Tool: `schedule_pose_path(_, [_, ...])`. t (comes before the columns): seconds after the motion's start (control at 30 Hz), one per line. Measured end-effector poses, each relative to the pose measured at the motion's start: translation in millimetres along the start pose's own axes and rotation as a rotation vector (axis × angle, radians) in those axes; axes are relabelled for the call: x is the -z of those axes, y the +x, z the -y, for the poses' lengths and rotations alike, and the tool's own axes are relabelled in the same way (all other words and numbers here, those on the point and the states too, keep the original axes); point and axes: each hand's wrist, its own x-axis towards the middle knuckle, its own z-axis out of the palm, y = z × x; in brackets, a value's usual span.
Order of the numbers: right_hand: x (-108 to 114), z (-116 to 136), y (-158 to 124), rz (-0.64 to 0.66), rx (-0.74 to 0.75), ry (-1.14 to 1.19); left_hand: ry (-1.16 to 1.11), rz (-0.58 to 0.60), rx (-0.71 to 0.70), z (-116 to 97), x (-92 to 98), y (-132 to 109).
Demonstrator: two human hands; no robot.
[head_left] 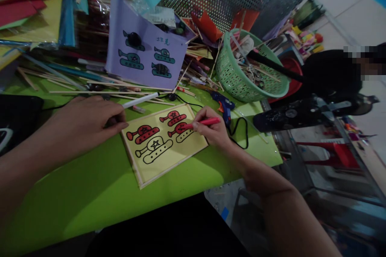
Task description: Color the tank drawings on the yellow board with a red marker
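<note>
My right hand [212, 128] grips a red marker [209, 121], its tip on a tank drawing on a yellow card [181, 150]. The card has a thin wooden stick frame and lies tilted on the green table [90, 192]. Of the black-outlined tanks on it, two are filled red, one is partly red, and the front one is uncoloured. My left hand [101, 116] is closed, its thumb at the card's left corner; what its fingers hold, if anything, is hidden. A white marker [140, 100] with a black end extends beside its knuckles; I cannot tell whether it is held.
Behind the card stands a purple sheet [144, 56] with similar tanks. A blue glue gun [223, 104] and black cord lie at right, near a green basket [224, 68] of tools. Loose wooden sticks [75, 92] cover the back left. A person in black [328, 74] is at right.
</note>
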Motion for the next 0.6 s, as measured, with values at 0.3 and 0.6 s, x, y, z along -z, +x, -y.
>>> schedule_pose_path(0.3, [-0.3, -0.6, -0.9, 0.017, 0.019, 0.034, -0.023, -0.011, -0.001, -1.6, 0.2, 0.1])
schedule_pose_path(0.6, [-0.1, 0.1, -0.1, 0.008, 0.039, 0.018, -0.022, -0.01, -0.012, 3.9, -3.2, -1.2])
